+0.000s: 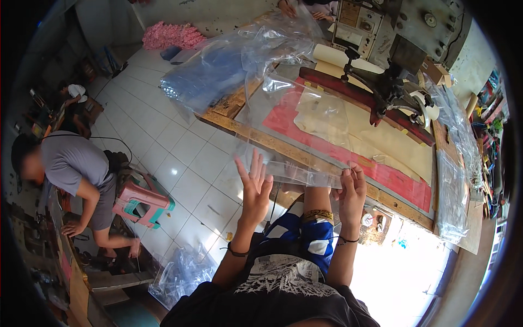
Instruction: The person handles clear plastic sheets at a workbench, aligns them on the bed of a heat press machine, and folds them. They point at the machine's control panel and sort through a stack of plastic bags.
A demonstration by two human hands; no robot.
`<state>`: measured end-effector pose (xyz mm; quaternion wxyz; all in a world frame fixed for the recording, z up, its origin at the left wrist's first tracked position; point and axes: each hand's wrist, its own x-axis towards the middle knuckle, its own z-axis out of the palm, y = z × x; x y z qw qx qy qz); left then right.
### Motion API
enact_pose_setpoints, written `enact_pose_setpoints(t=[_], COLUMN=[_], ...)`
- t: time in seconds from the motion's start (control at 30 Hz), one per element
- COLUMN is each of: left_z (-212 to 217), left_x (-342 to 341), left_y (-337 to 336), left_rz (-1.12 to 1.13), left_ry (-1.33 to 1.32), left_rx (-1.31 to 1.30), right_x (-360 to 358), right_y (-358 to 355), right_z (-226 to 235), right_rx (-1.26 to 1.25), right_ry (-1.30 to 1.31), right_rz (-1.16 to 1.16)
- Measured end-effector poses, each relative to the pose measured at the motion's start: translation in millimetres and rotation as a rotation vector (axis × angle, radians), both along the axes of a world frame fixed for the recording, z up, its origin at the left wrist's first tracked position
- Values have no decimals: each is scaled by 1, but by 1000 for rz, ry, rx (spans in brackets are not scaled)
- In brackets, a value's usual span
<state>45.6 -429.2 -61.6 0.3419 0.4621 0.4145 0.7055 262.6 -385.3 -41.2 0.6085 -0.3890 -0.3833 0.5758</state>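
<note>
The left hand (255,185) is lifted with its fingers (254,163) spread wide, the palm turned to the table (256,136), and it holds nothing; its fingertips are just at the near edge of a clear plastic bag (305,131). The right hand (353,191) pinches the same near edge of the bag between the thumb and the narrow fingers. The bag lies flat on the red pad (392,177) of the table and hangs a little over the wooden front edge, just above the person's knee. Behind it on the table stands a black press machine (389,90) with a roll of cream paper (340,57) beside it. More clear bags are piled at the far left end (218,71) and along the right side (452,196) of the table. On the white tile floor (174,147), another person (76,169) bends beside a pink stool (143,203).
</note>
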Motion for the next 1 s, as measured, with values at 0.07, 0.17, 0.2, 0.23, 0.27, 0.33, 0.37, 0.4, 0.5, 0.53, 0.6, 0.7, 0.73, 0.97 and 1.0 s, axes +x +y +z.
enact_pose_setpoints(t=[0.07, 0.17, 0.2, 0.23, 0.27, 0.33, 0.37, 0.4, 0.5, 0.53, 0.6, 0.7, 0.73, 0.97, 1.0], left_z=[2, 8, 7, 4, 3, 12, 16, 16, 11, 8, 5, 26, 19, 16, 20], left_x=[-5, -10, -11, -10, -10, -6, -4, -4, -6, -6, -1, 4, -2, -23, -20], left_y=[3, 5, 4, 4, 4, 3, 1, 1, -2, -2, -3, -10, -12, -39, -45], left_rz=[-169, -317, -318, -361, -402, -312, -223, -221, -193, -201, -221, -279, -243, -368, -289], left_ry=[-72, -156, -155, -269, -383, -354, -323, -322, -205, -169, -157, -231, -112, 124, 110], left_rx=[30, 59, 56, 115, 174, 78, -14, -13, -68, -83, -79, -155, -204, -557, -554], right_x=[2, -1, -3, -5, -10, -7, -6, -7, -27, -37, -49, -79, -79, -66, -64], right_y=[-1, -7, -10, -13, -13, -18, -21, -26, -48, -54, -53, -54, -56, -52, -53], right_z=[0, 3, 6, 8, 10, 4, 2, 4, 26, 31, 33, 17, 17, -18, -23], right_rx=[-30, -20, 20, 60, 119, 194, 274, 274, 295, 341, 448, 498, 437, 278, 276], right_ry=[24, 27, 29, 31, 19, -137, -292, -291, -439, -480, -575, -558, -562, -457, -454], right_rz=[-40, -79, -127, -173, -233, -296, -357, -355, -189, -99, 378, 290, 311, 211, 205])
